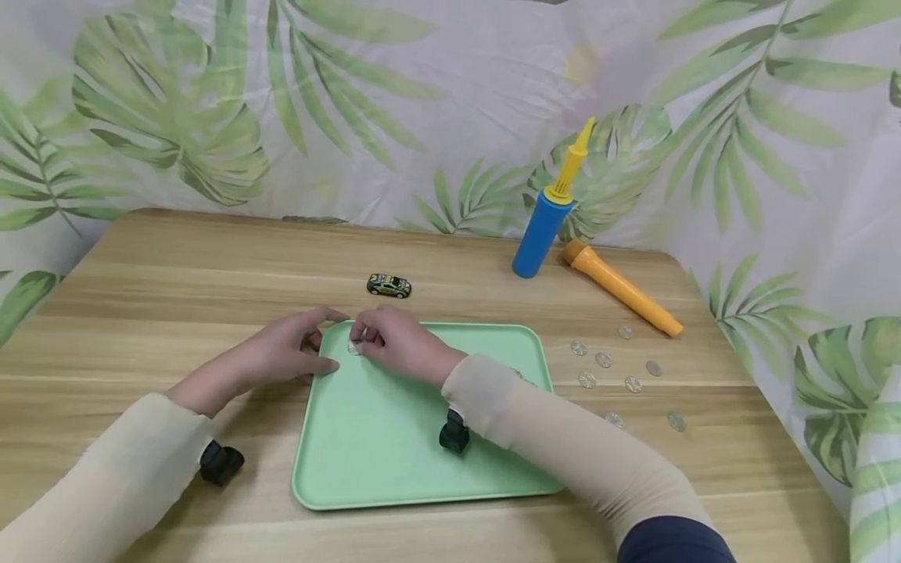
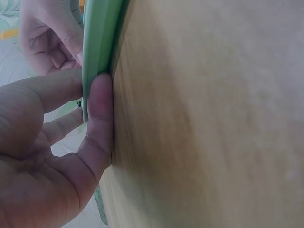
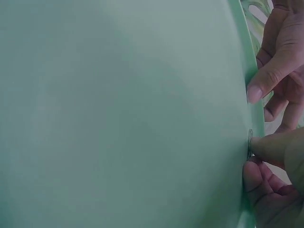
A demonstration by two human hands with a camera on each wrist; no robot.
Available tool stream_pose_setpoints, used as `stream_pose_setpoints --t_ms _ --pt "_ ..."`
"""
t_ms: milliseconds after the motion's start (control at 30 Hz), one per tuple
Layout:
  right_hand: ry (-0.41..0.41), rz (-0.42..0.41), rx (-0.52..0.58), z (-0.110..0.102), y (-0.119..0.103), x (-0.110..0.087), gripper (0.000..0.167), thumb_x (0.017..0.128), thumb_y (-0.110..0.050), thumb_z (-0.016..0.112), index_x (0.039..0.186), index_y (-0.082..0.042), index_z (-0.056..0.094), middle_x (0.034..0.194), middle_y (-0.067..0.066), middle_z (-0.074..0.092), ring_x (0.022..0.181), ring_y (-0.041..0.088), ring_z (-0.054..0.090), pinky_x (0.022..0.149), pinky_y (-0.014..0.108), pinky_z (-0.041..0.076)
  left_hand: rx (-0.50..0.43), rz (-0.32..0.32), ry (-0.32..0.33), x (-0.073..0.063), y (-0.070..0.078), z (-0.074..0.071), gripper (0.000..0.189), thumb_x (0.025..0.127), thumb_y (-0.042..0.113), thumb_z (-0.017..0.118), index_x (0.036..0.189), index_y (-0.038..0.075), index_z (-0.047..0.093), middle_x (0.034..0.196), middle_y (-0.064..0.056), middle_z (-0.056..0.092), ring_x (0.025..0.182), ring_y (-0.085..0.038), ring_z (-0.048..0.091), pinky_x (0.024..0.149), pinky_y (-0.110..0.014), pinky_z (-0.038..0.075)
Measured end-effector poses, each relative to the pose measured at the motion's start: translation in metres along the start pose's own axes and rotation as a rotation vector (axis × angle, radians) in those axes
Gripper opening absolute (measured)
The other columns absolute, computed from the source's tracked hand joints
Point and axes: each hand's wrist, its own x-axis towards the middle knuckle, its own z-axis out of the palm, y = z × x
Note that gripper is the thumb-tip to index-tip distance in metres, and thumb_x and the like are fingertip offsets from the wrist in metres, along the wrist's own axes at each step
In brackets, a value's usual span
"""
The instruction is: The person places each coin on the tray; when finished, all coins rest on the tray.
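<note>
The right hand (image 1: 400, 341) pinches a silvery round disc (image 1: 353, 348) on a green rectangular plastic tray (image 1: 373, 446); the left hand (image 1: 287, 347), just leftward, grips the tray's edge.

no legible text, no readable numbers

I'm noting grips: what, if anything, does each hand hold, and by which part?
The left hand holds the green tray by its rim near the far left corner. The right hand touches a clear disc; whether it pinches it cannot be told.

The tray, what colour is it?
The tray is light green, and it shows best in the head view.
</note>
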Motion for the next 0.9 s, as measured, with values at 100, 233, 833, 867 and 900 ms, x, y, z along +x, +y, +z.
stream_pose_setpoints --t_ms 100,233,833,867,900 --pt "-0.010 -0.002 0.000 0.000 0.000 0.000 0.010 0.102 -0.008 0.068 0.110 -0.006 0.073 0.109 0.007 0.073 0.089 0.007 0.065 0.075 0.012 0.050 -0.002 0.004 0.002 0.000 0.000 0.001 0.074 0.094 0.007 0.076 0.157 -0.002 0.038 0.092 -0.012 0.059 0.073 -0.017 0.058 0.062 -0.030 0.059" --pt "-0.015 0.002 -0.004 0.000 0.000 0.000 0.010 0.102 -0.009 0.068 0.110 -0.006 0.073 0.108 0.006 0.073 0.088 0.006 0.064 0.074 0.011 0.049 0.006 0.006 0.000 0.001 -0.001 0.001 0.074 0.094 0.007 0.076 0.157 -0.002 0.037 0.092 -0.012 0.059 0.073 -0.017 0.058 0.063 -0.030 0.060" --pt "-0.018 0.004 0.050 -0.016 0.008 -0.008 0.015 0.107 -0.015 0.060 0.113 -0.006 0.070 0.099 0.005 0.071 0.082 0.009 0.057 0.073 0.014 0.047 0.007 -0.018 -0.006 0.001 0.001 0.000 0.073 0.094 0.010 0.076 0.158 0.003 0.039 0.094 -0.012 0.057 0.071 -0.018 0.059 0.063 -0.031 0.059" --pt "-0.021 0.004 0.057 -0.019 0.009 -0.009 0.015 0.107 -0.015 0.060 0.114 -0.006 0.070 0.099 0.005 0.070 0.082 0.009 0.056 0.073 0.014 0.047 0.009 -0.019 -0.007 0.001 0.001 0.000 0.073 0.095 0.010 0.076 0.158 0.003 0.039 0.094 -0.012 0.058 0.071 -0.018 0.060 0.063 -0.031 0.059" --pt "-0.023 0.005 0.062 -0.021 0.010 -0.012 0.016 0.107 -0.014 0.060 0.115 -0.006 0.070 0.099 0.006 0.070 0.082 0.010 0.057 0.073 0.013 0.047 0.014 -0.021 -0.005 0.001 0.001 0.000 0.073 0.095 0.010 0.076 0.158 0.003 0.039 0.094 -0.012 0.058 0.071 -0.018 0.060 0.063 -0.031 0.059"
